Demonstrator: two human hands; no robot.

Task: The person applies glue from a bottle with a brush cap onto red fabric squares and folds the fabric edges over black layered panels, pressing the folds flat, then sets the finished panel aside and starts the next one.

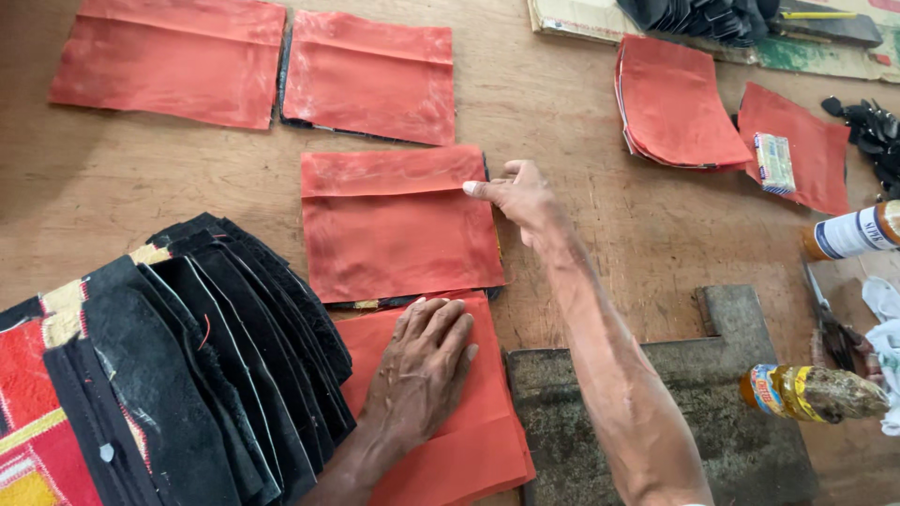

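My left hand (422,361) lies flat, palm down, on a stack of orange-red sheets (487,440) at the near edge of the wooden table (581,103). My right hand (517,195) reaches forward and pinches the right edge of a single orange-red sheet (394,225) laid over a dark piece in the middle of the table. Two more orange-red sheets (173,58) (370,75) lie flat further back.
A fanned pile of black pieces (206,356) sits at the near left. A dark stone slab (694,412) lies near right, with a bottle (811,392) on its side, scissors (830,323), a can (853,232), and more orange sheets (675,103) (797,141) back right.
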